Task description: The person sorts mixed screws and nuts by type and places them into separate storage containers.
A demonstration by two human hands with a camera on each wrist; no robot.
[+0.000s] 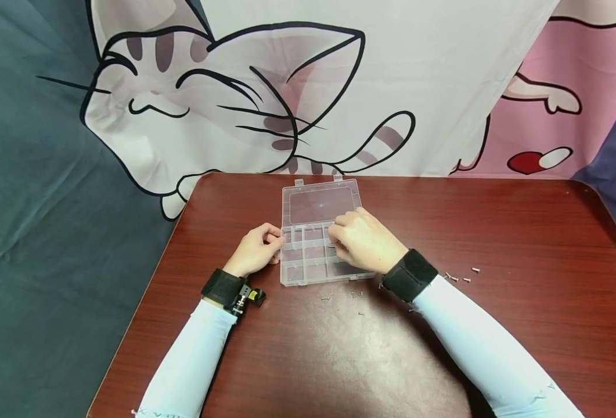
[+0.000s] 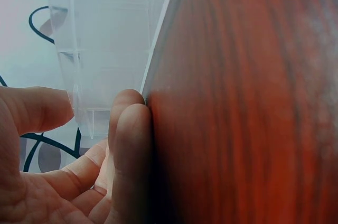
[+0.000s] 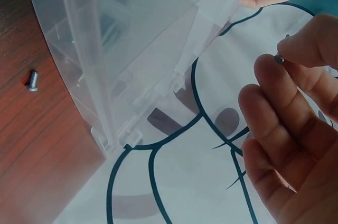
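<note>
A clear plastic compartment box (image 1: 308,284) sits on the table, its lid (image 1: 320,200) hinged open at the far side. My left hand (image 1: 255,249) holds the box's left edge, with the thumb (image 2: 45,109) at the rim and fingertips (image 2: 132,123) against the outer side wall. Over the right-hand compartments hovers my right hand (image 1: 367,239), which pinches a small metal screw (image 3: 279,59) between thumb and index finger. Most of that screw is hidden by the fingertips. Behind the right hand, some compartments are out of sight in the head view.
Several loose screws lie in front of the box, among them a screw (image 1: 325,298) and another screw (image 1: 361,314). More screws (image 1: 454,279) are scattered beside the right wrist. A printed cloth (image 1: 391,69) hangs behind the brown table (image 1: 522,232).
</note>
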